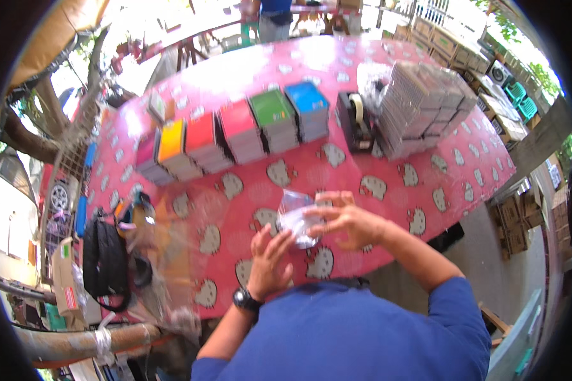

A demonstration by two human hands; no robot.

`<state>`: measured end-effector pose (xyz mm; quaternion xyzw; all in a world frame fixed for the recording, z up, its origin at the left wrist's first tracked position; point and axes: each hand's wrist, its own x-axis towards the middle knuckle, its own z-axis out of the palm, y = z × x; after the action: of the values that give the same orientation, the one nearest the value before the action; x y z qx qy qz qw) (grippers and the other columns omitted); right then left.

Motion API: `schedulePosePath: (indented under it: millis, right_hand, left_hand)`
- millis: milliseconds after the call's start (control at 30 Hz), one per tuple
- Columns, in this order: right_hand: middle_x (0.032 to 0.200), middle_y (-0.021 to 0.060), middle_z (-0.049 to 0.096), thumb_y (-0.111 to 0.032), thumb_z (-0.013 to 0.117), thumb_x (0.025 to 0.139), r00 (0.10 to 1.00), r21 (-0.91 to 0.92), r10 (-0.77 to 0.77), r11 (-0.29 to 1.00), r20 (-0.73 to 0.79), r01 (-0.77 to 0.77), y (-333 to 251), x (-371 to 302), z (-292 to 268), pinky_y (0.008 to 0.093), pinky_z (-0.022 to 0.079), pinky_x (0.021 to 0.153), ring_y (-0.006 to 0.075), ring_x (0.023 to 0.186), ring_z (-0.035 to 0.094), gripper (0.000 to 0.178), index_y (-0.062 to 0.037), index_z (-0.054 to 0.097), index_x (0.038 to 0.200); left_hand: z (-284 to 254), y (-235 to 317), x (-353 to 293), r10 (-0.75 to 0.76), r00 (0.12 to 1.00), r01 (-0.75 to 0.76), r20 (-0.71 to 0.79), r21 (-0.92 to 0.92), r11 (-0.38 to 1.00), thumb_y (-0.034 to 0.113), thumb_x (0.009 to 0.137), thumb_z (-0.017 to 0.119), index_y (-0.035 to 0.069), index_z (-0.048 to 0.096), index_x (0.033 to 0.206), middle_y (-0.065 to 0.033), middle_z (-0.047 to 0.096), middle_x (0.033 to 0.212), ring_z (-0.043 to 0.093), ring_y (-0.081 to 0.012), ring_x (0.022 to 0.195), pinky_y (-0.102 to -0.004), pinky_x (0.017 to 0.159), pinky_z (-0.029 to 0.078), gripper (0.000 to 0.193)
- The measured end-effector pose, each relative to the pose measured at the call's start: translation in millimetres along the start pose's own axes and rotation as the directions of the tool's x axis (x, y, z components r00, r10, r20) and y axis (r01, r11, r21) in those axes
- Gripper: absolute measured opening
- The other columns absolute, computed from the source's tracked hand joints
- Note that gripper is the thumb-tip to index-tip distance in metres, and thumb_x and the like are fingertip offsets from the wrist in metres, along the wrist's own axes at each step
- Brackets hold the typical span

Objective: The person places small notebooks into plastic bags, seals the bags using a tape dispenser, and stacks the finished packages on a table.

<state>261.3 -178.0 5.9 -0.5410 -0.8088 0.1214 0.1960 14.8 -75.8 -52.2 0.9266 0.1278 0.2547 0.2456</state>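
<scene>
A clear, shiny plastic packet (pixel 298 220) lies on the pink patterned table cover right in front of me; its contents cannot be made out through the glare. My left hand (pixel 271 261), with a black watch at the wrist, has its fingers stretched out and their tips at the packet's near left edge. From the right, my right hand (pixel 352 223) reaches over the packet, fingers spread, with fingertips at its right side. Beyond both hands runs a row of notebook stacks with purple, yellow, red, pink, green (pixel 272 108) and blue covers.
A black tape dispenser (pixel 356 124) stands right of the stacks, beside a tall pile of plastic-wrapped bundles (pixel 419 105). At the left edge lie a black bag (pixel 104 260) and loose clear plastic (pixel 178 273). A person (pixel 275 19) stands beyond the far edge.
</scene>
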Motion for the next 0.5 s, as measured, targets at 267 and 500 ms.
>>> schedulePosePath:
  millis: [267, 500]
  right_hand:
    - [0.145, -0.0021, 0.033, -0.008, 0.069, 0.055, 0.986, 0.072, 0.008, 0.997, 0.164, -0.02, -2.4, 11.9, -15.9, 0.0519, 0.02, 0.102, 0.0344, 0.134, 0.018, 0.068, -0.0351, 0.059, 0.117]
    - [0.149, -0.0016, 0.025, -0.008, 0.069, 0.052, 0.981, 0.082, -0.045, 0.996, 0.188, 0.03, -1.4, 19.0, -10.5, 0.0525, 0.02, 0.103, 0.0372, 0.135, 0.014, 0.076, -0.0411, 0.056, 0.119]
  left_hand:
    - [-8.2, 1.9, -7.1, -0.077, 0.997, 0.076, -0.018, -0.069, 0.995, 0.018, 0.062, 0.063, 0.017, 0.046, 0.129, -0.0038, 0.037, 0.14, 0.018, -0.036, 0.135, -0.0523, 0.107, 0.016, 0.069]
    - [-15.0, -4.0, 3.1, -0.092, 0.986, 0.061, -0.14, -0.21, 0.976, 0.021, 0.061, 0.064, 0.014, 0.047, 0.127, -0.0069, 0.039, 0.138, 0.019, -0.0371, 0.134, -0.053, 0.107, 0.015, 0.068]
